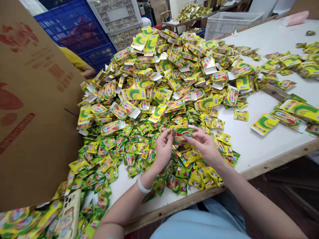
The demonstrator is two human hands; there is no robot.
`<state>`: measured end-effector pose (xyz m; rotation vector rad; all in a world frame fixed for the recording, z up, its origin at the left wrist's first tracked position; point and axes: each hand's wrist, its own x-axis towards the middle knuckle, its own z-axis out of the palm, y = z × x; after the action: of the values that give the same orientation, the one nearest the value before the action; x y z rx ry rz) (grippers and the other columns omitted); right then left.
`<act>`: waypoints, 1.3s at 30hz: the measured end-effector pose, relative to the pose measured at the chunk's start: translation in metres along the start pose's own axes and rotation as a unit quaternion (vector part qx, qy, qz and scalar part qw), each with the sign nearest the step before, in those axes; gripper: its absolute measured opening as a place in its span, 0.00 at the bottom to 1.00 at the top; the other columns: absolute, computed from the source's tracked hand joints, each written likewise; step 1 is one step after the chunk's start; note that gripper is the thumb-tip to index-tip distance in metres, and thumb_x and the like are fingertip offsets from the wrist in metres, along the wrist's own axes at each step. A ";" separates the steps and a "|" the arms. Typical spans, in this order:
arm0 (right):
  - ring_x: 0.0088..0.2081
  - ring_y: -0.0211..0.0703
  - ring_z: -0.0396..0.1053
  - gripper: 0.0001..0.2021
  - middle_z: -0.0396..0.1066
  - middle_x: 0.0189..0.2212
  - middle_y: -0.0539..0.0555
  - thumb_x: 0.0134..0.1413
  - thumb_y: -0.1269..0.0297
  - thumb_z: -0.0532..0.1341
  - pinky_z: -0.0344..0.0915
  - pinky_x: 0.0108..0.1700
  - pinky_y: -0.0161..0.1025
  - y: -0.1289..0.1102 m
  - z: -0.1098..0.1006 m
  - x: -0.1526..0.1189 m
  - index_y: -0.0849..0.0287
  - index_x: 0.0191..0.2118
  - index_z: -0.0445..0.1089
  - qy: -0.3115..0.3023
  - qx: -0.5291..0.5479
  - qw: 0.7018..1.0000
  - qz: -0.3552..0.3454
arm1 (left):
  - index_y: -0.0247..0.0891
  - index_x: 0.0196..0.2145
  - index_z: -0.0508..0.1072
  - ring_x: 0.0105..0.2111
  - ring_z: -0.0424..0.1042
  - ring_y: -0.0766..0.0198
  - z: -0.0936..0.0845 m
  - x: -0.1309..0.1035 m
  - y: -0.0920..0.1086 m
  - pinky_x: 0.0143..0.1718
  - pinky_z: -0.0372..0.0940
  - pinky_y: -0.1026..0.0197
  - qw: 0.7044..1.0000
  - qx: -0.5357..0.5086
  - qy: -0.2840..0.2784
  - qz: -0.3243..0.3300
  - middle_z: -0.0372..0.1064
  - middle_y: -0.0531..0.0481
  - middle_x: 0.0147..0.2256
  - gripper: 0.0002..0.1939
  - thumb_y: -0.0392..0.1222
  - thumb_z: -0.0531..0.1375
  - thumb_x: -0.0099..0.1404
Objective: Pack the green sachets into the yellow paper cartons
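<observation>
Between my two hands is a small yellow-green candy box (183, 133), held level above the pile. My left hand (164, 144) pinches its left end between thumb and fingers. At the box's right end, my right hand (204, 145) grips it, thumb along the front. What is inside the box is hidden. Below and around my hands lie many wrapped candies (139, 147), green ones mostly to the left and yellow ones to the right. Beyond them rises a large heap of small printed boxes (171, 76), many with white end flaps sticking out.
A tall cardboard carton (37, 109) stands at the left, with a phone (69, 214) near its lower corner. More boxes (265, 124) lie at the right of the white table (259, 146). Crates (77, 31) are stacked behind. A person's yellow sleeve (72, 58) shows beside the carton.
</observation>
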<state>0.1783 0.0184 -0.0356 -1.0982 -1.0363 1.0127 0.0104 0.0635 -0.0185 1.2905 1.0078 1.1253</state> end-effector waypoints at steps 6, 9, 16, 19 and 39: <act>0.40 0.41 0.75 0.16 0.75 0.36 0.49 0.47 0.55 0.73 0.72 0.49 0.43 0.005 0.015 -0.010 0.52 0.39 0.70 0.007 0.129 0.990 0.057 | 0.38 0.35 0.74 0.28 0.72 0.63 0.019 -0.020 -0.004 0.28 0.71 0.61 0.998 -0.016 -0.060 -0.003 0.72 0.51 0.30 0.17 0.56 0.64 0.63; 0.39 0.42 0.77 0.19 0.78 0.37 0.49 0.49 0.56 0.72 0.74 0.49 0.46 0.002 0.005 -0.010 0.50 0.47 0.71 -0.058 0.141 0.986 0.073 | 0.38 0.35 0.75 0.34 0.72 0.60 0.010 -0.011 -0.007 0.37 0.72 0.57 0.984 0.128 -0.075 0.101 0.70 0.47 0.34 0.16 0.53 0.58 0.70; 0.40 0.47 0.78 0.12 0.76 0.48 0.54 0.54 0.57 0.68 0.78 0.36 0.44 -0.001 -0.034 -0.011 0.50 0.45 0.79 -0.032 0.030 0.998 0.041 | 0.38 0.54 0.72 0.68 0.48 0.40 -0.073 0.083 0.003 0.65 0.45 0.34 0.771 0.586 0.037 0.247 0.62 0.35 0.61 0.20 0.44 0.61 0.65; 0.55 0.54 0.71 0.11 0.64 0.61 0.56 0.57 0.62 0.65 0.75 0.49 0.52 -0.009 -0.044 -0.008 0.48 0.45 0.79 -0.061 -0.114 0.991 -0.045 | 0.40 0.44 0.77 0.65 0.57 0.45 -0.090 0.088 0.023 0.65 0.46 0.34 0.739 0.618 0.021 0.269 0.76 0.41 0.47 0.12 0.38 0.53 0.70; 0.33 0.43 0.74 0.09 0.77 0.36 0.53 0.57 0.62 0.67 0.74 0.30 0.38 -0.047 -0.025 -0.029 0.52 0.44 0.75 -0.003 -0.034 0.996 -0.078 | 0.37 0.44 0.75 0.37 0.77 0.56 -0.001 -0.035 0.012 0.40 0.74 0.55 0.979 0.005 -0.182 -0.095 0.77 0.44 0.37 0.25 0.55 0.71 0.54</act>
<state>0.2021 -0.0219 0.0032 -1.0522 -1.1488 0.8615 0.0019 0.0285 -0.0089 1.3184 0.8404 0.7071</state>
